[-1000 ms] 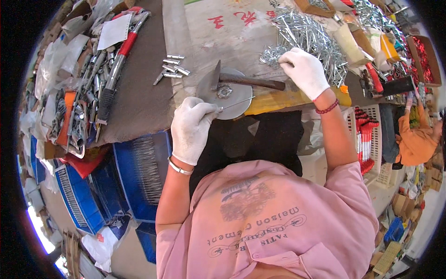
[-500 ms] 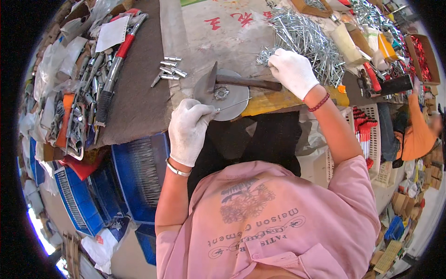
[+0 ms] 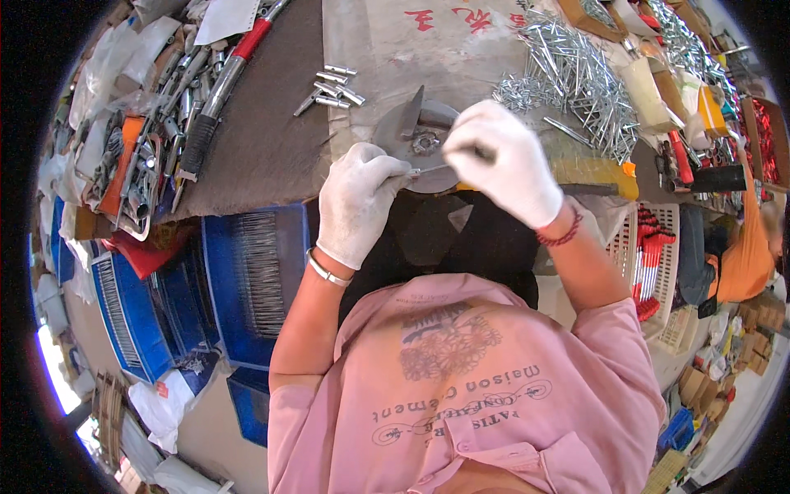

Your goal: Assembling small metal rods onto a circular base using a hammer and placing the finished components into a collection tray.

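My left hand (image 3: 360, 202), in a white glove, pinches a thin metal rod (image 3: 434, 170) at its near end, over the edge of a round grey metal disc (image 3: 393, 142). By the rod's far end is my right hand (image 3: 504, 160), also gloved, fingers curled and slightly blurred. Whatever those fingers hold is hidden. Behind the hands, a hammer (image 3: 412, 115) lies on the disc, its handle covered by my right hand. Several short metal sleeves (image 3: 332, 89) lie left of the disc. A heap of silvery metal pins (image 3: 586, 90) spreads to the right.
Tools and metal parts crowd the left, including a red-and-black bar tool (image 3: 216, 103). Blue bins (image 3: 220, 288) with rods stand below the bench's left side. At the right, a white basket (image 3: 665, 247) holds red-handled parts. A person in orange (image 3: 745, 263) is at far right.
My right hand has come from the pin heap leftward to the rod in my left hand, now covering the hammer's handle. The whole view has shifted, with the bench sliding right and up.
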`<state>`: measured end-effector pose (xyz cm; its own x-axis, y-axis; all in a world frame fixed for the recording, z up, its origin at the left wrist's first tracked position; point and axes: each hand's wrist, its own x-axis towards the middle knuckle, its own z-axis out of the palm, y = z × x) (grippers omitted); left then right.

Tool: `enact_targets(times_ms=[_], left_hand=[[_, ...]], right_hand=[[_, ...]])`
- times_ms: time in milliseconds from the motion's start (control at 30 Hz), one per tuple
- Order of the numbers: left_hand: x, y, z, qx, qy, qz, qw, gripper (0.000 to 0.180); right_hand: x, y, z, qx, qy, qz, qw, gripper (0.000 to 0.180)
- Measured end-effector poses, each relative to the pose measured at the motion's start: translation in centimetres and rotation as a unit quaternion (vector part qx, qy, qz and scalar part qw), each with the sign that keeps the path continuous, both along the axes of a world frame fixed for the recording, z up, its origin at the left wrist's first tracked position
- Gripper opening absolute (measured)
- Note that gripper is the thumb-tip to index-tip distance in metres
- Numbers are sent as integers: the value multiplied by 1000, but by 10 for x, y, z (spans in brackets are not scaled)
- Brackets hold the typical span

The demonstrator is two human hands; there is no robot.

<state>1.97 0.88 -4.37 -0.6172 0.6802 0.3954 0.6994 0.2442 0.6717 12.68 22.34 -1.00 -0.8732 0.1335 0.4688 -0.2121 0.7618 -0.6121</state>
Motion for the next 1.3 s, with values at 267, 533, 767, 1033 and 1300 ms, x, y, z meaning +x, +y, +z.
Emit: enact_targets(times_ms=[267, 533, 767, 1033, 1300], left_hand=[[0, -1, -5, -7, 1, 11, 1000, 16], [-1, -2, -10, 16, 8, 6, 1000, 15], [-1, 1, -11, 23, -13, 11, 1000, 16], [-7, 2, -3, 14, -59, -2, 998, 12], [-12, -2, -8, 7, -58, -25, 998, 13]], right_hand=[[-4, -36, -30, 75, 26, -24, 997, 13], [-5, -32, -32, 92, 12, -24, 995, 15], [-1, -28, -13, 211, -8, 22, 977, 18], [13, 16, -7, 227, -135, -116, 957, 33], [62, -20, 12, 85, -76, -136, 984, 42]])
